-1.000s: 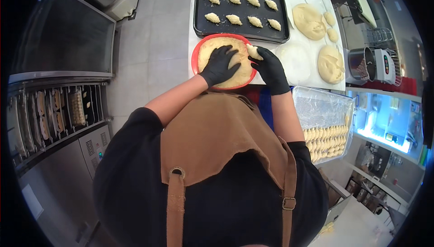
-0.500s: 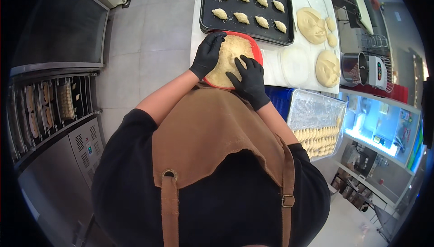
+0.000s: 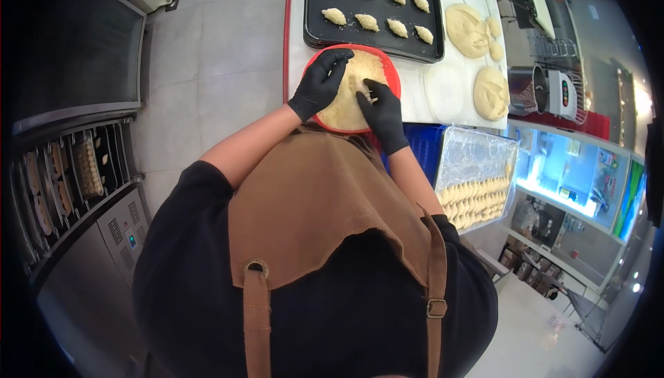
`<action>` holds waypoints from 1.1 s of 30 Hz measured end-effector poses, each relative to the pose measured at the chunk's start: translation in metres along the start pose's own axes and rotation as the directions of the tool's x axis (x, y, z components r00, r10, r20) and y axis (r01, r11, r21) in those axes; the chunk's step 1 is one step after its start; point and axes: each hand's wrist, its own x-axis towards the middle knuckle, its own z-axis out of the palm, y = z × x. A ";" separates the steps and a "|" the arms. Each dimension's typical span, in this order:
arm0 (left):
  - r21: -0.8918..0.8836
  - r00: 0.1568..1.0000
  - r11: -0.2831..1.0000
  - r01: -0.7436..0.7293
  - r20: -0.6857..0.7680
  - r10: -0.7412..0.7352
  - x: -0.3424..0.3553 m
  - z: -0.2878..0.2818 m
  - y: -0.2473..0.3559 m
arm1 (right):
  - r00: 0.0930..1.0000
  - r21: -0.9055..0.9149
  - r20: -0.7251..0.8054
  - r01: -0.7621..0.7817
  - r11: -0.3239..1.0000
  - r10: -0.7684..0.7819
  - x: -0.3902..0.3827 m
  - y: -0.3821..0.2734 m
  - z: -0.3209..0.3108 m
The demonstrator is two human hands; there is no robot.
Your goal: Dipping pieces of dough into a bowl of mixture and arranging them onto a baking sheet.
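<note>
A red bowl [image 3: 393, 77] of pale yellow crumbs or grated coating stands at the table's near edge, against my brown apron. My left hand [image 3: 321, 84], in a black glove, lies over the bowl's left side with its fingers stretched forward and a little bent; nothing shows in it. My right hand [image 3: 384, 115], gloved the same way, reaches in from the right. Its thumb and forefinger close around a small pale dough piece [image 3: 364, 90], partly hidden and coated in crumbs. Just beyond the bowl, a black baking tray [image 3: 380, 40] carries rows of crumb-covered, pointed dough pieces [image 3: 367, 22].
Large dough lumps [image 3: 491, 94] and small dough balls lie on the right of the white table [image 3: 413, 94], by a pale round lid-like disc [image 3: 445, 92]. Lower right, a plastic-covered tray [image 3: 477, 160] holds rows of shaped dough. A tray rack [image 3: 76, 170] stands at left.
My right hand has drawn its spread fingers into a pinch inside the bowl. The left hand's fingers have shifted slightly over the crumbs. The whole view has moved a little.
</note>
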 end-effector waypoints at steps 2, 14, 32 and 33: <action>0.027 0.998 0.999 -0.044 0.034 0.043 0.006 -0.005 0.009 | 0.993 0.091 -0.011 -0.114 0.989 0.116 0.003 0.002 -0.002; 0.557 0.806 0.609 -0.564 0.532 0.260 0.019 -0.017 0.020 | 0.698 0.730 0.633 -0.682 0.042 0.336 0.010 0.019 -0.034; 0.493 0.860 0.802 -0.338 0.507 0.051 0.020 -0.010 0.031 | 0.785 0.541 0.541 -0.599 0.590 0.301 0.035 -0.027 -0.065; 0.477 0.881 0.825 -0.304 0.469 0.053 0.021 -0.009 0.034 | 0.774 0.547 0.568 -0.609 0.574 0.281 0.049 -0.020 -0.072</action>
